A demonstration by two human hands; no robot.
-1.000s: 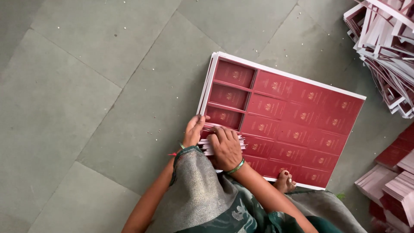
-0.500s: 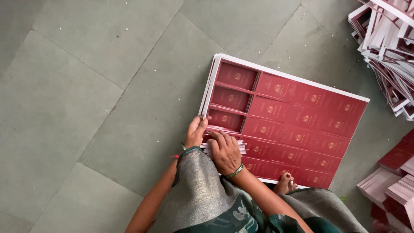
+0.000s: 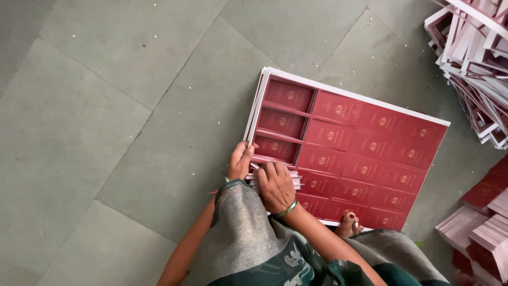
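Grey cloth [image 3: 241, 233] hides left hand [image 3: 239, 161] wrist

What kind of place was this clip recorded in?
Probably a print-finishing or packaging workshop with work done on the floor: a stack of red printed sheets lies on grey floor tiles, with heaps of cut card pieces alongside.

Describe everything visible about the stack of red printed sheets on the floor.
The stack of red printed sheets lies flat on the grey tiled floor, set at a slant. The top sheet shows rows of dark red rectangles with small gold emblems and a white margin; it looks like card. White sheet edges fan out on its left side. The left hand and right hand press a small bundle of cut pieces at its near corner. A bare foot touches its near edge.
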